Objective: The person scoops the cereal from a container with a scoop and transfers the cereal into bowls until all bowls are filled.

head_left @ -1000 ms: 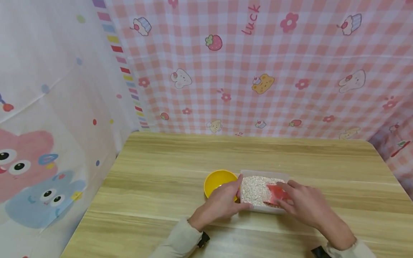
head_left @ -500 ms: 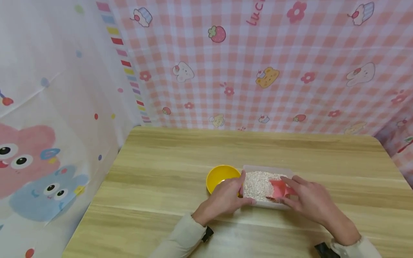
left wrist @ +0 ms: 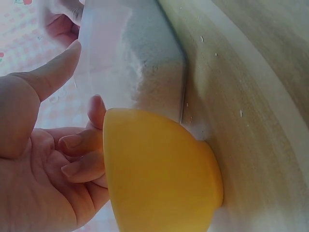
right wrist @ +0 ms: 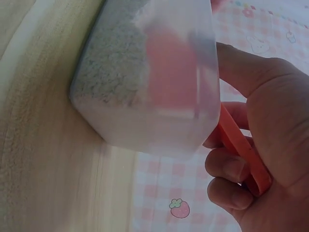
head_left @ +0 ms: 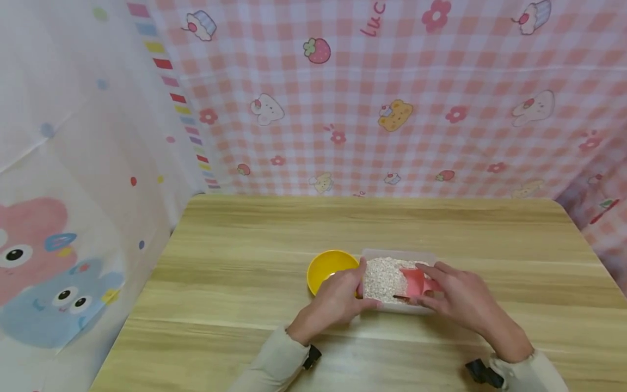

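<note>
Scoop (head_left: 415, 283): red, in the tub (head_left: 398, 253) of pale grain, at the tub's right end; we note it sits a little more upright than a second ago, blade sunk deeper. Right hand (head_left: 460, 300) grips its handle, fingers curled round it. Left hand (head_left: 335, 301) steadies the tub's left wall, thumb and fingers clasping it as before. Yellow bowl (head_left: 329, 266) stands touching the tub on the worktop (head_left: 245, 283), apparently unfilled. We judge a scoopful is being loaded.

Yellow bowl (head_left: 329, 267) touching container (head_left: 398, 256); far tabletop (head_left: 372, 223) open.
</note>
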`<state>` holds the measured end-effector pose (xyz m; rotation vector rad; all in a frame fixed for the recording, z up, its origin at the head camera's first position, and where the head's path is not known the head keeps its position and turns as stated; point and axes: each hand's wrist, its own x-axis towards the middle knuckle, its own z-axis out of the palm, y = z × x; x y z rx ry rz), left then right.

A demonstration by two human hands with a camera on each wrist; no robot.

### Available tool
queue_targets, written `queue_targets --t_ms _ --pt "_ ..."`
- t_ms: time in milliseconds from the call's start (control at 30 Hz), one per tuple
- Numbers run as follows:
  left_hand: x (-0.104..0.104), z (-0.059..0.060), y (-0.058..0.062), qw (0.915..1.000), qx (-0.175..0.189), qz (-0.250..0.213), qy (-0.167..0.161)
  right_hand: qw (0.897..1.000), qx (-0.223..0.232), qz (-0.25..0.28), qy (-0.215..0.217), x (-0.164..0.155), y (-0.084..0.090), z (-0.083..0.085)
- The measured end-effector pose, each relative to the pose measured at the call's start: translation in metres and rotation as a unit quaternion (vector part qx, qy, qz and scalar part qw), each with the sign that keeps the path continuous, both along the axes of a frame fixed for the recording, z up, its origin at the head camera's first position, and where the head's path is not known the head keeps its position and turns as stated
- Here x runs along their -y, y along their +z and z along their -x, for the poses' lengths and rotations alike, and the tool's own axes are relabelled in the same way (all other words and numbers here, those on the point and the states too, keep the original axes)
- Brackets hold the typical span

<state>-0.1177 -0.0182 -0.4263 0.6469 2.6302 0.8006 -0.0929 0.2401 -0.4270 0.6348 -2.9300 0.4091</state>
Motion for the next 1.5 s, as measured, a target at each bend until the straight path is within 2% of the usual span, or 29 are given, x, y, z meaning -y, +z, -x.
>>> queue_targets --t_ms 367,600,900,1200,1367,1500 --pt "0.0 0.0 0.001 0.9999 0.008 -0.005 0.008 0.999 0.013 0.033 -0.01 -0.002 -0.004 0.002" --pt "0.0 0.0 0.0 0.9999 0.01 -0.009 0.011 0.999 -0.006 0.051 -0.004 -0.004 -0.007 0.001" --pt "0.002 -0.001 -0.003 0.9998 -0.011 -0.015 0.008 0.997 -0.025 0.077 -0.001 -0.006 -0.013 0.0" --pt "0.004 -0.003 -0.005 0.9991 -0.023 -0.033 0.012 0.992 -0.079 0.092 0.024 -0.007 -0.017 0.0" --pt "0.009 -0.003 -0.003 0.9973 -0.047 -0.054 0.013 0.992 -0.073 0.1 0.023 -0.008 -0.017 -0.001" --pt "0.018 -0.003 0.0 0.9946 -0.062 -0.078 0.028 0.992 -0.067 0.108 0.02 -0.008 -0.017 -0.002"
